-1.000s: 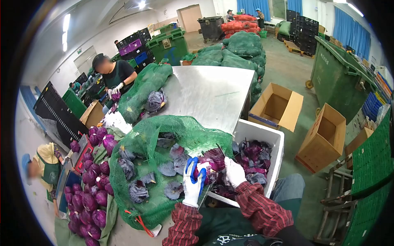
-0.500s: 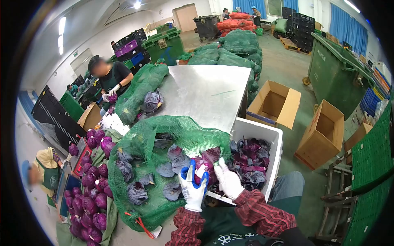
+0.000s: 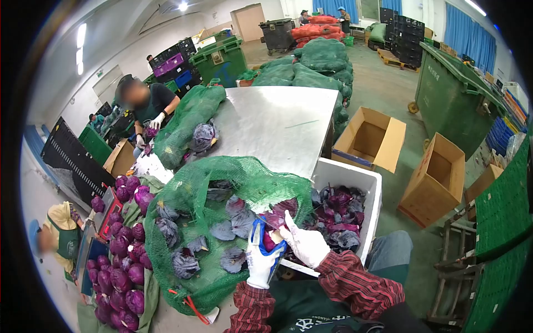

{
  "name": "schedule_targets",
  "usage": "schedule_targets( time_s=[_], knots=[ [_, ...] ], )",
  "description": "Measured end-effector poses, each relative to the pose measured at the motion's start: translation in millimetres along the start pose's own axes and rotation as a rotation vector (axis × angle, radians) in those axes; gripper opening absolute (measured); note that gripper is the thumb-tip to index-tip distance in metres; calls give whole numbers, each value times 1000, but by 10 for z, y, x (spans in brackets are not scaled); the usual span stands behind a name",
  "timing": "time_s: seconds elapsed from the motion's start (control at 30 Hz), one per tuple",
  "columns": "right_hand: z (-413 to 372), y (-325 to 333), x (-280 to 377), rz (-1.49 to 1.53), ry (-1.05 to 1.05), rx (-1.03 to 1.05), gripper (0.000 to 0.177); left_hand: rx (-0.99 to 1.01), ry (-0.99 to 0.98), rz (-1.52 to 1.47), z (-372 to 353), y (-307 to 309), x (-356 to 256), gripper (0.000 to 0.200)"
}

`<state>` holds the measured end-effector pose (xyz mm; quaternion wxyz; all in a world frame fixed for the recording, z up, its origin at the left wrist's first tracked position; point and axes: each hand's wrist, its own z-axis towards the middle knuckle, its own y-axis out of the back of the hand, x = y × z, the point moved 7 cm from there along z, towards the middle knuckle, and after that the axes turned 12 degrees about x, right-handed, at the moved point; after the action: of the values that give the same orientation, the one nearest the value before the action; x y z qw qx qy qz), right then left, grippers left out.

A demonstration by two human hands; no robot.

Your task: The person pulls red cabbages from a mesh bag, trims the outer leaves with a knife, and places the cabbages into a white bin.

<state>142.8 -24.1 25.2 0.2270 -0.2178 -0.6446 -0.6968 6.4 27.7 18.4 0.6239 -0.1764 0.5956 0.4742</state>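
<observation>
A red cabbage (image 3: 271, 238) with a pale cut patch is held over the near right edge of a green mesh bag (image 3: 189, 191). My left hand (image 3: 263, 256), in a white and blue glove, cups it from the left. Gloved in white, my right hand (image 3: 306, 244) grips its right side and covers much of it. A loose purple outer leaf (image 3: 284, 208) stands up behind the fingers. Dark cabbage leaves (image 3: 186, 262) lie scattered on the mesh. Close to my right hand is a white foam box (image 3: 373, 208) full of trimmed leaves (image 3: 338, 213).
Whole red cabbages (image 3: 119, 277) are piled at left. Another cabbage (image 3: 204, 137) sits beside a second mesh bag on the metal table (image 3: 272, 116). Cardboard boxes (image 3: 433, 183) and a green bin (image 3: 452, 100) stand at right. One co-worker (image 3: 147, 105) handles cabbage across the table; another stands at far left.
My right hand has moved left and inward over the cabbage, hiding more of it. My left hand has turned slightly around it. The co-worker's hands have moved apart.
</observation>
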Motion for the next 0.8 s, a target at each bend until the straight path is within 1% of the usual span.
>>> schedule_targets(
  time_s=[0.03, 0.17, 0.23, 0.27, 0.3, 0.37, 0.4, 0.43, 0.5, 0.53, 0.57, 0.6, 0.63, 0.7, 0.73, 0.77, 0.8],
  knots=[
    [16, -28, -17, -36, -41, 66, 67, 22, -6, 20, 20, -3, -20, 83],
    [21, -54, -89, -16, -88, 124, 67, 34, 24, 45, 44, 1, -74, 82],
    [43, 44, -78, -91, 6, -27, 57, 54, -12, 119, 101, -14, -104, 80],
    [49, 63, -102, -95, -22, -58, 48, 44, -24, 113, 125, -23, -139, 78],
    [65, 49, -125, -98, -27, -63, 48, 49, -28, 110, 136, -34, -144, 78],
    [101, 48, -133, -59, 43, -173, 42, 38, -10, 215, 142, -13, -139, 76],
    [138, 81, -105, -22, -47, -103, 45, 45, 37, 169, 140, -14, -144, 78],
    [191, 120, -133, -20, -44, -103, 45, 44, 38, 171, 126, -31, -140, 78],
    [342, 204, -342, 15, -86, -170, 53, 16, -119, 345, 55, -75, -193, 81],
    [479, 171, -572, 101, -133, -115, 55, 28, -155, 376, -4, -91, -153, 82],
    [587, 119, -817, 191, -185, -59, 57, 46, -151, 394, -59, -117, -126, 82],
    [636, 93, -968, 110, -252, 11, 57, 50, -144, 368, -102, -122, -110, 82],
    [675, -55, -1176, 162, -333, 123, 56, 47, -140, 338, -120, -125, -101, 83],
    [636, -285, -1345, 51, -258, 72, 50, -7, -97, 177, -110, -53, -64, 82],
    [596, -493, -1409, -210, -136, -111, 46, -33, -57, 163, -104, 21, -27, 83],
    [525, -576, -1514, -74, -392, -59, 46, -58, -14, 82, -110, 82, 128, 85],
    [396, -449, -1303, 58, -427, -90, 49, -61, 22, 60, -109, 131, 193, 87]
  ],
)
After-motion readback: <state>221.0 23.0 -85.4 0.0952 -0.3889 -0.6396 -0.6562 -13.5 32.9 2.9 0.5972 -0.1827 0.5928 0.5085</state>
